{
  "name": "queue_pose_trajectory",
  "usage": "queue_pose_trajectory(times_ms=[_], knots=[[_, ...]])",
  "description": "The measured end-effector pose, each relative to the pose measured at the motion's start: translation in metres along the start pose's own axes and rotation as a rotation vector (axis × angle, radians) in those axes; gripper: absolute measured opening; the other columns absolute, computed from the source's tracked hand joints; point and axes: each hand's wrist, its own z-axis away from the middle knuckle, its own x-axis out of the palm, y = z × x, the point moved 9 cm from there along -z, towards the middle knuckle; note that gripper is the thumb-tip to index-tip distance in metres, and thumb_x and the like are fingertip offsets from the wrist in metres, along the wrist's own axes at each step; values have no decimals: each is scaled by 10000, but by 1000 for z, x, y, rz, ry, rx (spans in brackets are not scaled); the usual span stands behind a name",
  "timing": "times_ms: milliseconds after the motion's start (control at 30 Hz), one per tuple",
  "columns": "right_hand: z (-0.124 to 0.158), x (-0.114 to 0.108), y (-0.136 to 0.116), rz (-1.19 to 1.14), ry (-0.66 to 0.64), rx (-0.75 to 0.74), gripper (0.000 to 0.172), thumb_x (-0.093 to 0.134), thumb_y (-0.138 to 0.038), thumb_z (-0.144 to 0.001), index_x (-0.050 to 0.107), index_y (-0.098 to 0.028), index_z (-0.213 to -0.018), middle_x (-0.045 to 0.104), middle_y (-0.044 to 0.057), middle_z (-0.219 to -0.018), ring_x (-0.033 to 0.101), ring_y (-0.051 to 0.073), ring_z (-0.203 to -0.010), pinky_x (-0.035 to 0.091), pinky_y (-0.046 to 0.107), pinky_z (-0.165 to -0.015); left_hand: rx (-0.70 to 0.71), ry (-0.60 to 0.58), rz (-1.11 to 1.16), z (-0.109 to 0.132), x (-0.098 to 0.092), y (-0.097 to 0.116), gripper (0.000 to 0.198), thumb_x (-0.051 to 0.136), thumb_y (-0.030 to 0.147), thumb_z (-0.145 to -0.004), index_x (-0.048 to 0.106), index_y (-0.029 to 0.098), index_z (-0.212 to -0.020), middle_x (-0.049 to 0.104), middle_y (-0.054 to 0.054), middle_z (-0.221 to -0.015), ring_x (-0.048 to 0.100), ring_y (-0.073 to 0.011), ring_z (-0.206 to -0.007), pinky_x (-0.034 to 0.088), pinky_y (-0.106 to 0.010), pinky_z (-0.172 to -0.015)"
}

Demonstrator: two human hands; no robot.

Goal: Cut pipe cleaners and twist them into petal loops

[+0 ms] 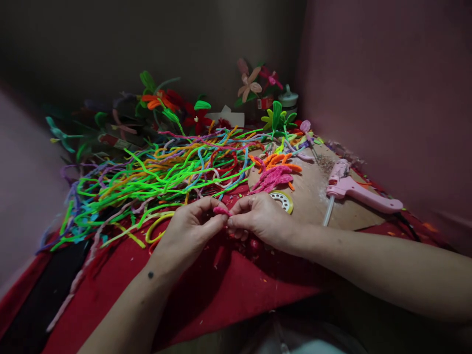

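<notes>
A red cloth (236, 290) spreads beneath my forearms, its near edge at six o'clock. Over it, from nine to twelve, sprawls a heap of fuzzy stems (177, 169) in green, orange, blue and purple. A brown board (309, 211) lies at two to three o'clock from my fingers, carrying a pink glue gun (350, 186) with a pale stick jutting toward me. My left hand (193, 223) and right hand (267, 221) meet at the centre, thumb and forefinger of each pinched together on the same small piece. Beyond the heap, an orange flower (160, 101) stands at eleven and a peach flower (250, 86) near twelve. At two, a bunch of pink loops (273, 178) rests on the board, with a yellow-rimmed spool (283, 200) just beside my right knuckles. Smallest is the pink fuzzy piece (221, 211), clamped between my fingertips
</notes>
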Motion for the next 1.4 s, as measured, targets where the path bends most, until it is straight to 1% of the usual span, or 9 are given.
queue_pose_trajectory(times_ms=[233,433,567,700,867,1033,1133,1233,1400], knots=[[-5,2,8,-44,-58,2,127,569,-69,-630,581,-130,-519,586,-6,-476,502,71,-378,383,156,-353,-24,55,102,3,5,-2,97,638,244,-720,577,169,-728,624,14,-616,571,-122,-559,453,-223,-550],[-7,5,13,-80,-85,25,100,582,-95,-631,588,-130,-539,604,1,-482,515,72,-378,404,155,-362,-28,-23,80,2,0,-2,168,683,290,-705,650,167,-815,663,-4,-687,594,-138,-611,461,-238,-593],[-6,6,10,-109,-104,14,89,604,-106,-641,597,-129,-556,599,-3,-476,518,70,-380,417,162,-388,63,148,-43,3,-20,5,147,685,314,-712,687,169,-736,621,14,-628,519,-100,-568,388,-204,-542],[-4,5,4,-36,-97,-42,125,614,-149,-675,603,-129,-552,558,-18,-464,487,63,-403,384,174,-411,97,212,-54,6,-18,9,144,647,315,-746,661,178,-707,586,27,-598,464,-91,-532,353,-207,-508],[-3,1,-3,59,-33,-198,160,622,-162,-667,570,-142,-517,494,-46,-452,403,55,-423,306,198,-423,112,373,-85,11,-20,10,131,637,288,-736,631,169,-682,561,24,-581,444,-93,-519,337,-205,-472],[-4,5,3,-33,-58,-151,134,631,-179,-657,583,-139,-539,528,-34,-471,442,67,-436,341,213,-454,35,261,177,2,-13,-5,177,676,317,-704,599,161,-673,474,54,-507,367,-63,-446,291,-189,-425],[-6,5,5,-197,-93,-94,144,676,-210,-635,580,-137,-555,573,-17,-504,481,79,-444,361,220,-468,5,169,244,-2,-12,-9,215,659,374,-729,620,173,-794,488,57,-548,389,-62,-452,300,-186,-437],[-9,-1,4,-294,-75,-118,185,729,-244,-612,588,-131,-570,568,-18,-516,483,80,-463,357,225,-488,-32,71,218,-3,-10,-10,282,677,390,-708,639,172,-883,547,33,-618,421,-70,-474,299,-191,-451],[-14,-7,4,-298,-48,-145,221,766,-279,-600,601,-132,-603,546,-28,-527,454,73,-484,334,229,-511,10,79,-9,-3,-10,-2,230,624,364,-737,621,139,-686,519,18,-564,403,-83,-487,282,-200,-452]])
